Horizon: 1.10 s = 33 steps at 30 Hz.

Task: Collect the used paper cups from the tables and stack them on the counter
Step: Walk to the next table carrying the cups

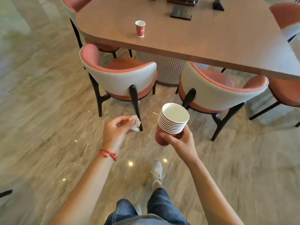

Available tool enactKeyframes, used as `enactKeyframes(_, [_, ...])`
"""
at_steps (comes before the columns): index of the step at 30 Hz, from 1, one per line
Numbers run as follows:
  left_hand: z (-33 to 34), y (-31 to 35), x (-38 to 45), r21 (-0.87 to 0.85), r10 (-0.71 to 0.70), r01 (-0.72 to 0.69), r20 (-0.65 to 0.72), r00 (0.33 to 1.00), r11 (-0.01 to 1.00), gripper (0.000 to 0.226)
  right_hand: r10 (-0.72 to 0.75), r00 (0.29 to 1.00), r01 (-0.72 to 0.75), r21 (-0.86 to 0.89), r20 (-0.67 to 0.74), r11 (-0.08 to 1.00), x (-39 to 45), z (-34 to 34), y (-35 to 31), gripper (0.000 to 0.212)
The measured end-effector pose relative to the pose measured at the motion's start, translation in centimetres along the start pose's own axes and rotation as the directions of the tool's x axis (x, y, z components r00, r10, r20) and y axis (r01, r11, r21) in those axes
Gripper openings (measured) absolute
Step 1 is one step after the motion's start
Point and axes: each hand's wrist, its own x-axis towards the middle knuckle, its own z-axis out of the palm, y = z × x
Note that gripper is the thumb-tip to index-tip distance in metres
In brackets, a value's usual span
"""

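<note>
The floor [40, 111] looks like polished stone, veined and glossy, with small lights mirrored in it; the table top [194, 39] has a matt, smooth, wood-toned face; its base [164, 69] is ribbed and pale; the chairs [120, 78] wear woven cloth, grey on the backs and pink on the seats, with glossy dark legs; the stack of cups [172, 124] is paper, red and smooth outside, white within; the single cup [140, 28] is the same; the crumpled tissue [135, 122] is soft and wrinkled; the bracelet [108, 154] is knotted red cord; the shorts [162, 207] are denim.
</note>
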Motion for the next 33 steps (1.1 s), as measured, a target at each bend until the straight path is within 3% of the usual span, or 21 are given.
enactKeyframes(13, [9.1,4.5,19.0,-0.038,0.02,-0.024,-0.101,0.995,0.999,0.013,-0.054,0.996,0.053,0.02,0.066,0.998,23.9,-2.9,-3.6,0.076])
enactKeyframes(21, [10.1,5.7,32.1,-0.03,0.016,-0.021,-0.155,0.988,0.999,0.014,-0.061,0.995,0.06,0.014,0.075,0.998,36.7,0.6,-4.5,0.073])
enactKeyframes(33, [9.9,10.9,51.0,-0.065,0.021,-0.027,-0.087,0.996,0.998,0.014,-0.052,0.998,0.051,0.041,0.027,0.998,54.6,7.5,-8.2,0.062])
